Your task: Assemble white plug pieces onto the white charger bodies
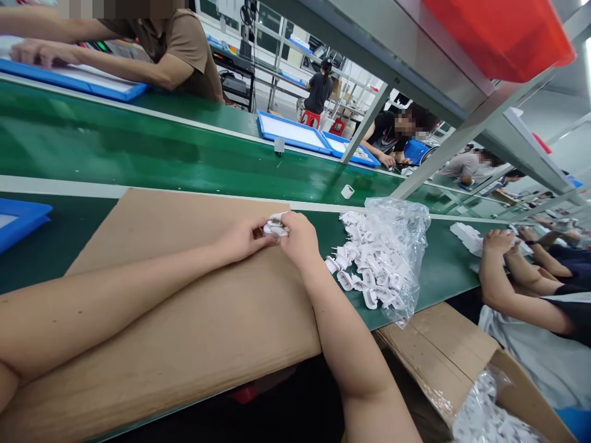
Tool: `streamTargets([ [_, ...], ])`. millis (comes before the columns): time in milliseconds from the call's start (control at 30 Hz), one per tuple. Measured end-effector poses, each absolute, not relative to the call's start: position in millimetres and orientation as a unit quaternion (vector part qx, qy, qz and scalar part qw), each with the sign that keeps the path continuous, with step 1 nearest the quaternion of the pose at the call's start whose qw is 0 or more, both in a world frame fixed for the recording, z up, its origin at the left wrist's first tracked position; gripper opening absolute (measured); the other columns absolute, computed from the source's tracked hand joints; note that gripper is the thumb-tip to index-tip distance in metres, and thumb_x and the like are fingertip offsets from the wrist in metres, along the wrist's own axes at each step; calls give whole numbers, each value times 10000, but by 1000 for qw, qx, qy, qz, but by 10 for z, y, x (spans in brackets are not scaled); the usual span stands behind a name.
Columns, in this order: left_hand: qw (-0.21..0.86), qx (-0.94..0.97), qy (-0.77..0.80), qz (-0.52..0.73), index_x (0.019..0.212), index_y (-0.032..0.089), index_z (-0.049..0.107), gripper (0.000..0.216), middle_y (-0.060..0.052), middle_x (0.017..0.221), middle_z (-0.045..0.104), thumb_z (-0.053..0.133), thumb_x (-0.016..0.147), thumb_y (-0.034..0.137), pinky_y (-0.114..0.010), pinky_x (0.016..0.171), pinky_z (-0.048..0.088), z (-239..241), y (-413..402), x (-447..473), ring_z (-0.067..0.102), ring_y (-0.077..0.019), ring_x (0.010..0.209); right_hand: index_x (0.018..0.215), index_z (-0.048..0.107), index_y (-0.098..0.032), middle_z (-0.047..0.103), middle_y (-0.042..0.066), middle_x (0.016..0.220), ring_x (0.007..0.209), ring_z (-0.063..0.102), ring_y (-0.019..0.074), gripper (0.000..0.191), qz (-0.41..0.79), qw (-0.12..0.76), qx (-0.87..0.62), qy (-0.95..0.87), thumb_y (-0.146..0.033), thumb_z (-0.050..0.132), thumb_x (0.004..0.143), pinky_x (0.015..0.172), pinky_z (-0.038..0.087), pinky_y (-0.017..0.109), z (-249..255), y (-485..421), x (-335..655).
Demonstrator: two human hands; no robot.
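Note:
Over the far right part of a brown cardboard sheet [184, 320], my two hands meet around a small white plastic plug housing [276, 226]. My left hand [244, 239] pinches it from the left with thumb and fingers. From the right, my right hand [300, 239] grips the same piece, its fingers partly hiding it. Whether the housing is one part or two pressed together, I cannot tell. Just right of my right hand lies a pile of similar white housings [369, 261], several with pins showing, spilling from a clear plastic bag [406, 246].
Beyond the cardboard runs a green conveyor belt [184, 154] bearing a white housing [348, 192] and another white piece [279, 145]. Blue trays [295, 133] line its far side. An open carton [521, 381] stands low right. Co-workers sit opposite and to the right. A red bin [503, 37] hangs overhead.

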State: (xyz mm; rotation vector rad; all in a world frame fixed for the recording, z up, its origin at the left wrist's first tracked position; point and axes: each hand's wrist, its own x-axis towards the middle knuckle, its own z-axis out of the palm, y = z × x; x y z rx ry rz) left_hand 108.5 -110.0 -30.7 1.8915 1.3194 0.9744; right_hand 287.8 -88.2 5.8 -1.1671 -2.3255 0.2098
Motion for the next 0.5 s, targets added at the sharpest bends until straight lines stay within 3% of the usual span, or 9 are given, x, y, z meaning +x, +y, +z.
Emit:
streamTargets([
  [133, 225, 752, 524, 330, 893, 193, 681, 353, -66, 837, 694, 593, 875, 535, -330, 668, 413, -251, -1104, 1093, 602, -226, 735, 1001, 701, -231, 701, 38, 995, 944, 612, 245, 388, 93, 262, -455, -846, -9, 541, 727, 805, 466, 335, 86, -870, 2856],
  [333, 193, 768, 542, 281, 981, 209, 715, 274, -123, 975, 731, 618, 881, 444, -379, 696, 444, -100, -1188, 1142, 672, -299, 882, 946, 723, -238, 725, 52, 999, 952, 652, 301, 338, 105, 274, -481, -826, -46, 612, 691, 786, 455, 370, 109, -900, 2854],
  [500, 200, 728, 589, 289, 884, 242, 744, 227, -103, 841, 723, 688, 833, 455, -376, 636, 426, -3, -1266, 1181, 688, -288, 803, 956, 727, -206, 733, 78, 949, 920, 666, 314, 358, 103, 238, -496, -829, -8, 600, 687, 786, 448, 383, 242, -912, 2798],
])
